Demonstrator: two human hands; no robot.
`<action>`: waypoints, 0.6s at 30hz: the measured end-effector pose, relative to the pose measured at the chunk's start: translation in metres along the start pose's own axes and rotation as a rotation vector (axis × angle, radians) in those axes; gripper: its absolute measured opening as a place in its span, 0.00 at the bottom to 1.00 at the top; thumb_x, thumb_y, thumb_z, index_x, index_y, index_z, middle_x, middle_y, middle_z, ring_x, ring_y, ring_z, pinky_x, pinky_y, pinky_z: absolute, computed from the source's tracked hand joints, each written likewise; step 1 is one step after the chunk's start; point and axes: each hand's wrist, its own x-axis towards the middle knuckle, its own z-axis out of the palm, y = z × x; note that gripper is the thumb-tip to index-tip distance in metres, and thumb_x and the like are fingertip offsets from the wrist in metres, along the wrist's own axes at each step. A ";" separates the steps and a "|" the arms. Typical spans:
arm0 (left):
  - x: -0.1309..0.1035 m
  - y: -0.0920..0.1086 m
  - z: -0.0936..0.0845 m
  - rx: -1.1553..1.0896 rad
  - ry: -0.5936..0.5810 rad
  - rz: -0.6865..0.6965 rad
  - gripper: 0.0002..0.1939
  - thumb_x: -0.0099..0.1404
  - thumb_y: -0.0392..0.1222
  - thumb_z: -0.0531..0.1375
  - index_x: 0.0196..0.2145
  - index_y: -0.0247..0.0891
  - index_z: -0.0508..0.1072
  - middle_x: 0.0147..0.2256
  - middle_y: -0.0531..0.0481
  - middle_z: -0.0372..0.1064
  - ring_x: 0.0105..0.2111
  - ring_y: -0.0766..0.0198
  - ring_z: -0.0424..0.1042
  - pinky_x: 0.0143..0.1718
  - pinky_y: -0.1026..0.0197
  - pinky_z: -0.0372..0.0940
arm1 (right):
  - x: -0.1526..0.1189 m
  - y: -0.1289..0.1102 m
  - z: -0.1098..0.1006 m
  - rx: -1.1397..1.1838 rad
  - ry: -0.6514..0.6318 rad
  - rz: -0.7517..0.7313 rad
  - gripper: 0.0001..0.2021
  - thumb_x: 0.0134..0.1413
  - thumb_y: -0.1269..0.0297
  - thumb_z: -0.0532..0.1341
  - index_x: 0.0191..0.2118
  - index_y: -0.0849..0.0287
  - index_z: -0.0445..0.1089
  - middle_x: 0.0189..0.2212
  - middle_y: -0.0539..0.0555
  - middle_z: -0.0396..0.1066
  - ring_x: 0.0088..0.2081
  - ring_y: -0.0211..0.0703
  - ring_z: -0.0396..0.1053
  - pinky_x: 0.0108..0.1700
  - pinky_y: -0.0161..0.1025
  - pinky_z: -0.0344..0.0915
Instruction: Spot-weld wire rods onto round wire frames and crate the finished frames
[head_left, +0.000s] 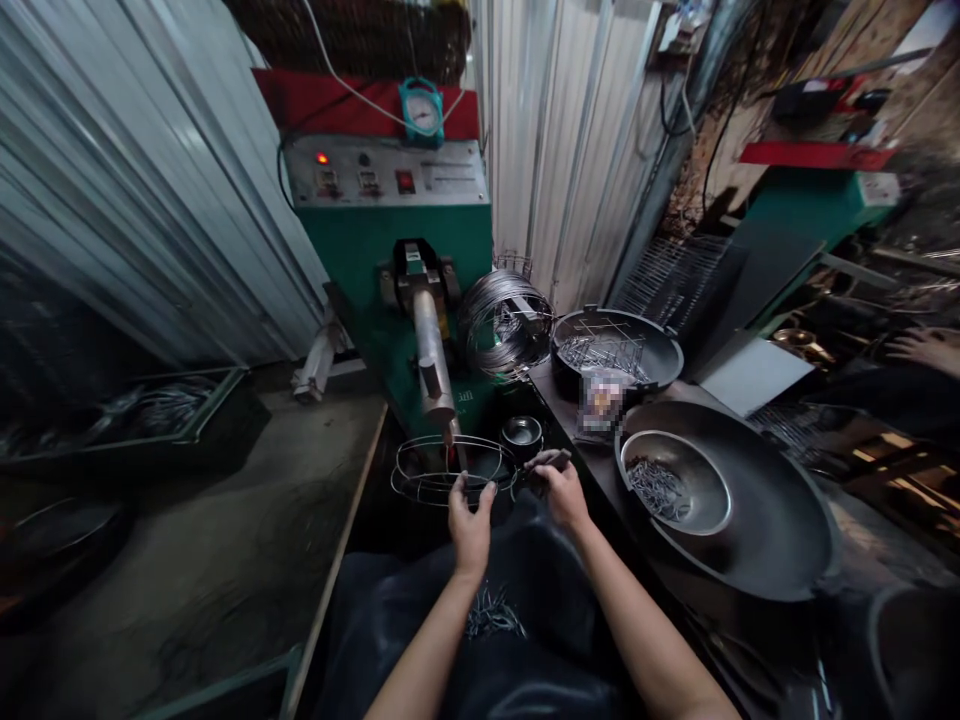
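Note:
A round wire frame (484, 441) of thin metal rings hangs beneath the tip of the spot welder's arm (433, 365). My left hand (471, 525) is closed on the near side of this frame, thumb and fingers upward. To its right, my right hand (562, 490) is closed around a small dark object (559, 459) whose kind I cannot make out. Several short bent wire pieces (495, 615) lie on the dark apron (420, 610) over my lap. A small metal bowl (522, 432) stands just beyond my right hand.
Behind the frame stands the green welding machine (322, 240) with a lit red lamp. A wire coil (480, 335) hangs beside it. At right are a pan of wires (664, 365) and a large pan (787, 520) holding a bowl of small parts (716, 500). Another person's hand (930, 350) shows far right.

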 end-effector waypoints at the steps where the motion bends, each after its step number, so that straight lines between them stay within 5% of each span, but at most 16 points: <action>1: 0.004 -0.002 0.005 0.000 0.007 0.013 0.22 0.51 0.49 0.63 0.42 0.39 0.65 0.43 0.45 0.65 0.47 0.59 0.64 0.50 0.55 0.57 | -0.005 0.005 -0.001 -0.042 -0.010 -0.012 0.04 0.40 0.68 0.57 0.27 0.58 0.63 0.27 0.50 0.69 0.31 0.41 0.68 0.37 0.39 0.65; 7: 0.017 0.001 0.005 -0.023 -0.055 0.037 0.16 0.50 0.48 0.64 0.31 0.38 0.64 0.28 0.54 0.62 0.31 0.67 0.65 0.38 0.62 0.61 | -0.013 0.017 0.004 -0.266 -0.081 0.017 0.06 0.44 0.63 0.59 0.30 0.59 0.68 0.23 0.48 0.67 0.27 0.39 0.65 0.31 0.35 0.63; 11: 0.021 0.009 -0.005 -0.149 -0.138 -0.036 0.14 0.52 0.49 0.62 0.32 0.39 0.66 0.31 0.53 0.65 0.33 0.67 0.67 0.39 0.62 0.61 | -0.012 0.017 0.023 -0.278 -0.203 0.018 0.11 0.44 0.60 0.61 0.34 0.59 0.72 0.27 0.51 0.72 0.30 0.41 0.68 0.35 0.37 0.64; 18: 0.026 0.013 -0.011 -0.213 -0.254 -0.054 0.15 0.52 0.45 0.62 0.38 0.40 0.65 0.35 0.50 0.68 0.37 0.64 0.69 0.44 0.58 0.60 | -0.013 0.018 0.044 -0.266 -0.166 -0.071 0.10 0.46 0.59 0.61 0.33 0.58 0.74 0.30 0.53 0.75 0.34 0.43 0.70 0.39 0.40 0.65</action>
